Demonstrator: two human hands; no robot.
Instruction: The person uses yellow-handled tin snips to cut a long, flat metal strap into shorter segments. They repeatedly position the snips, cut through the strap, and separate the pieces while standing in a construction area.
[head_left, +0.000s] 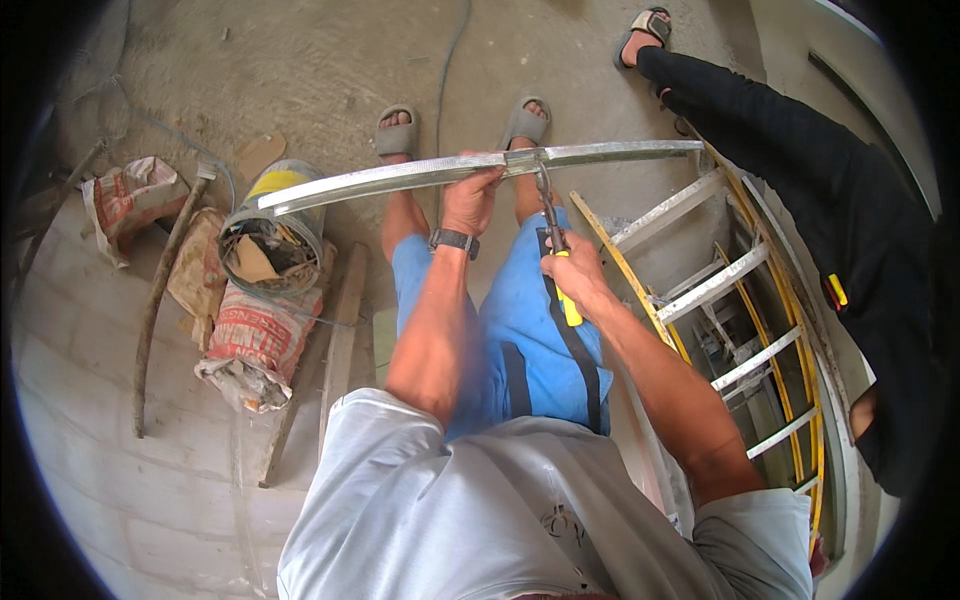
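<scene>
A long, thin galvanized metal channel (pixel 380 178) lies crosswise in front of me, above my knees. My left hand (pixel 468 207) is closed around it from below, near its middle; a dark watch (pixel 454 242) circles that wrist. In my right hand (pixel 577 270) is a pair of tin snips (pixel 568 305) with yellow and black handles. The snips point away from me, and their metal jaws (pixel 543 185) meet the channel just right of my left hand. Whether the blades are closed on the metal is too small to tell.
On the right stands a yellow and white stepladder (pixel 716 284), with a person in black trousers (pixel 790 130) beyond it. To the left are a bucket of scraps (pixel 275 195), a red-and-white sack (pixel 262 335), a wooden board (pixel 345 325) and a long-handled tool (pixel 160 300). A cable (pixel 450 70) crosses the floor.
</scene>
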